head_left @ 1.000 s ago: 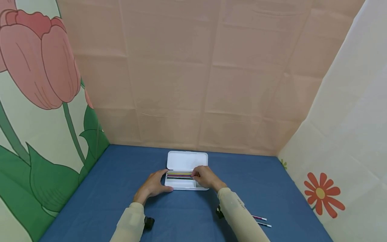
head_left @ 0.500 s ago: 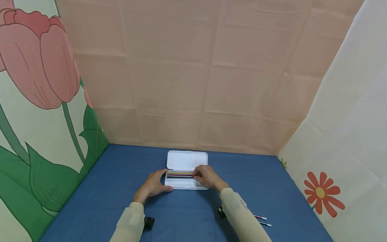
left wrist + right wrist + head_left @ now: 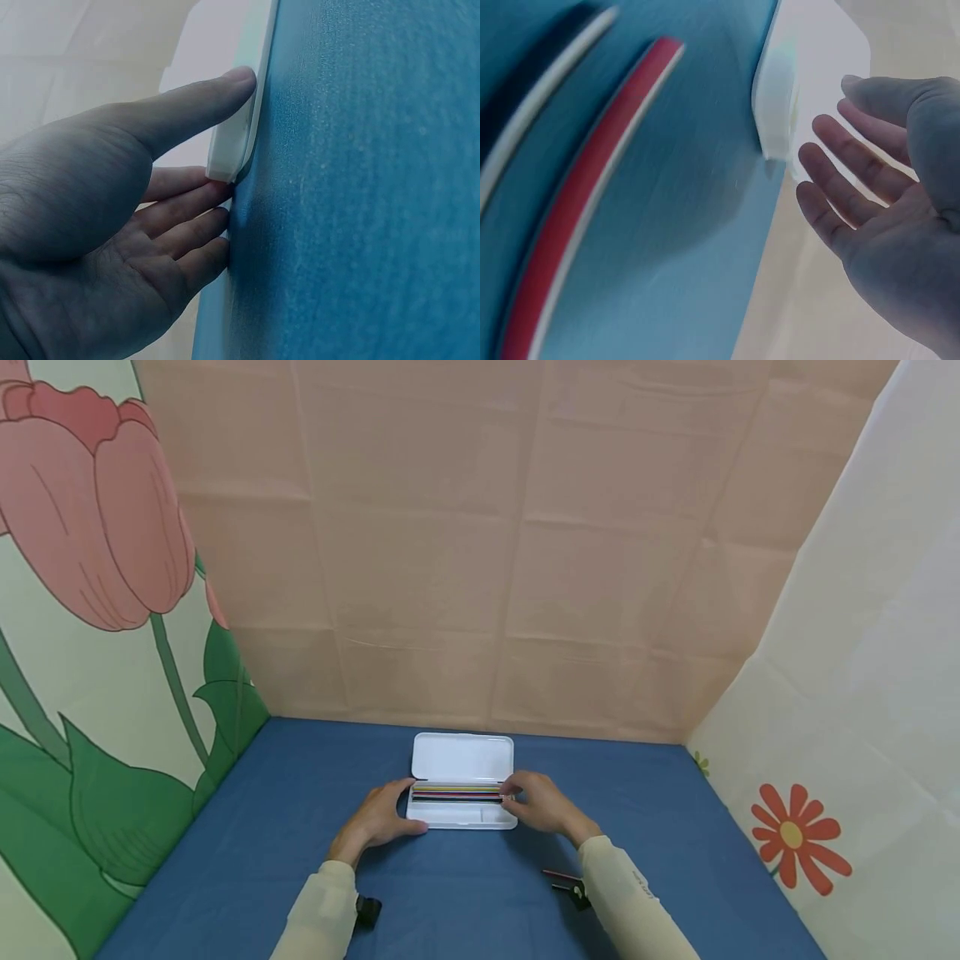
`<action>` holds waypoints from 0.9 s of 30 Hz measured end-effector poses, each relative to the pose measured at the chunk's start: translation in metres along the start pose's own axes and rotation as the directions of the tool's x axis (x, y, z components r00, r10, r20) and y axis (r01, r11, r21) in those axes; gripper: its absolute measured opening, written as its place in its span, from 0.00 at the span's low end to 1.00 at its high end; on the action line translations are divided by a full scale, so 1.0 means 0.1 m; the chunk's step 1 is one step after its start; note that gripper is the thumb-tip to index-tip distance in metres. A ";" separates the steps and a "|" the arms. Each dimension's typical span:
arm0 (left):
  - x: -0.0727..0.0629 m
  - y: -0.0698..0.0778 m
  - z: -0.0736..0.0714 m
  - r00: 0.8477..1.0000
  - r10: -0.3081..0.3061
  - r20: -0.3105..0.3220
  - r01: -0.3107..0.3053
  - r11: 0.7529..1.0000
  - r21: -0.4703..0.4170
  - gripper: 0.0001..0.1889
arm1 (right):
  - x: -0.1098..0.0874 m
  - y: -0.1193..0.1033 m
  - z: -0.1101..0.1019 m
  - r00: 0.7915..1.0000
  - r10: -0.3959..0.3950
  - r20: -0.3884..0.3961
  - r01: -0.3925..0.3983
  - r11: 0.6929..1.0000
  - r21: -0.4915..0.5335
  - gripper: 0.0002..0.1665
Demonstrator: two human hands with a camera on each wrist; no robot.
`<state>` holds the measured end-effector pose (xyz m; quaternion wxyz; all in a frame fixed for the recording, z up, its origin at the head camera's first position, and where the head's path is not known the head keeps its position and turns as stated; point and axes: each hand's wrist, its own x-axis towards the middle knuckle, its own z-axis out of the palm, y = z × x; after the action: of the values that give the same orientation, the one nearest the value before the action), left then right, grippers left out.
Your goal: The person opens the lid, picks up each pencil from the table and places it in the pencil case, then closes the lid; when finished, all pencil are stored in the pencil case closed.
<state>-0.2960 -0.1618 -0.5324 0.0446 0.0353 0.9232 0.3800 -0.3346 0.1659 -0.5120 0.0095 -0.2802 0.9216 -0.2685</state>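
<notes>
A white pencil case (image 3: 450, 821) lies on the blue cloth with its lid (image 3: 462, 756) raised at the back. Several coloured pencils (image 3: 456, 792) lie side by side in its rear compartment. My left hand (image 3: 378, 818) holds the case's left end, thumb on the front edge and index finger at the back corner. In the left wrist view the thumb (image 3: 225, 90) lies along the case wall. My right hand (image 3: 547, 806) is at the right end, fingers spread and holding nothing; its fingertips are close to the pencil ends. Contact there is hard to tell.
Two more pencils, a red one (image 3: 592, 172) and a dark one (image 3: 540, 82), lie on the cloth below my right forearm, which partly hides them in the head view. A beige curtain (image 3: 420, 568) hangs behind the blue table (image 3: 322, 752).
My right hand has moved right along the pencils to the case's right end, and its fingers have parted. More of the pencils' length now shows. My left hand stays at the case.
</notes>
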 end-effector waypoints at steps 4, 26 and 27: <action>0.00 -0.01 -0.01 1.000 0.003 -0.002 -0.003 1.000 0.002 0.50 | -0.16 0.08 -0.07 1.000 0.018 0.012 -0.018 1.000 0.006 0.13; -0.01 0.00 0.01 1.000 -0.003 -0.005 0.003 1.000 0.007 0.50 | -0.84 0.39 -0.26 1.000 -0.010 -0.016 0.009 0.999 -0.039 0.12; -0.01 0.00 0.00 1.000 -0.006 -0.007 0.006 1.000 0.009 0.50 | -0.87 0.41 -0.27 1.000 -0.009 -0.017 0.009 0.999 -0.041 0.12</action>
<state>-0.2953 -0.1613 -0.5324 0.0425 0.0313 0.9253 0.3756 -0.2866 0.2527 -0.5208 -0.0054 -0.2822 0.9256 -0.2523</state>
